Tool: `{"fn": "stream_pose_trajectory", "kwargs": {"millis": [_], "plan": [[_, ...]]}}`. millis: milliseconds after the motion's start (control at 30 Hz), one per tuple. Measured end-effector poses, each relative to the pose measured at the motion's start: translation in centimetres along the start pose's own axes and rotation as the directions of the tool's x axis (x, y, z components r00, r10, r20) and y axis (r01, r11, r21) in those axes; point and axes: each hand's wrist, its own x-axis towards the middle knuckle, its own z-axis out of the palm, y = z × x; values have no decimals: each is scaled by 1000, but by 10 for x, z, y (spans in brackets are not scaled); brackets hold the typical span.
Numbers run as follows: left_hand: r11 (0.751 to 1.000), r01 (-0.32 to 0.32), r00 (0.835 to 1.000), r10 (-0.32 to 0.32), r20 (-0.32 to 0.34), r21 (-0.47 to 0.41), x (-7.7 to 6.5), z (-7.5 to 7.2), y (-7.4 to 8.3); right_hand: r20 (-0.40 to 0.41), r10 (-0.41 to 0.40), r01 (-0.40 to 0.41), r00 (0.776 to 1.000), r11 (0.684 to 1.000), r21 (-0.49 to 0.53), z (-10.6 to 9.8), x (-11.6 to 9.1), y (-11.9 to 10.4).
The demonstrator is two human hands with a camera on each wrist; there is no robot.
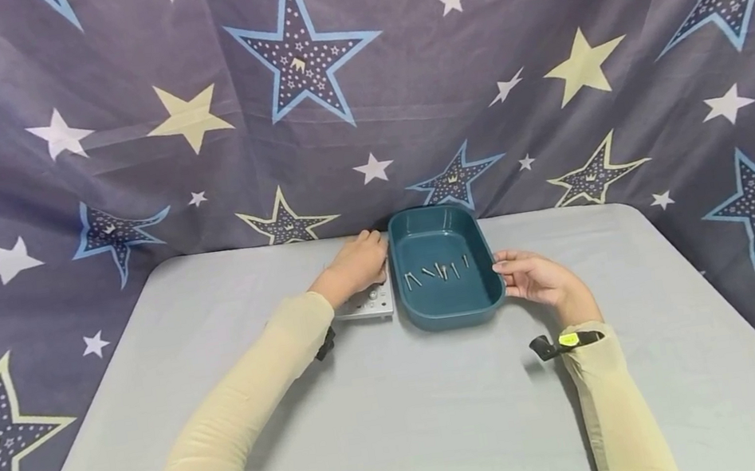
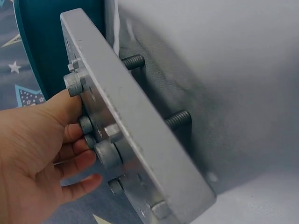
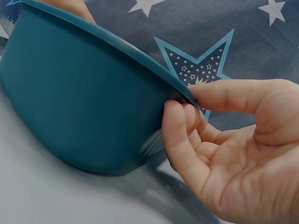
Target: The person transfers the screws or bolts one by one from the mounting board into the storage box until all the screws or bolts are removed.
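My right hand (image 1: 536, 278) pinches the right rim of a teal plastic tray (image 1: 458, 318), thumb above and curled fingers beneath the lip in the right wrist view. Several small metal screws (image 1: 442, 271) lie loose inside the tray. To its left, my left hand (image 1: 356, 264) reaches over a silver metal plate (image 1: 364, 315), close to the tray's left rim. Bolts pass through the plate; a large socket-head bolt (image 2: 108, 154) and smaller ones stand out on the hand's side. The left fingers bend toward these heads; thumb and index tips are hidden, so I cannot tell what they grip.
Plate and tray sit side by side near the back edge of a pale grey table (image 1: 404, 425). A star-patterned curtain (image 1: 196, 180) hangs directly behind it and along both sides. A black wrist strap (image 1: 555, 345) sits over the right sleeve.
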Motion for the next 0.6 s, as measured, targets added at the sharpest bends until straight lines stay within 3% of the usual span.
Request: {"fn": "stream_pose_trajectory", "kwargs": {"millis": [600], "plan": [[1000, -6, 999, 6, -32, 14, -2, 0, 1, 19, -10, 10, 1000, 1000, -1, 2, -1, 0]]}}
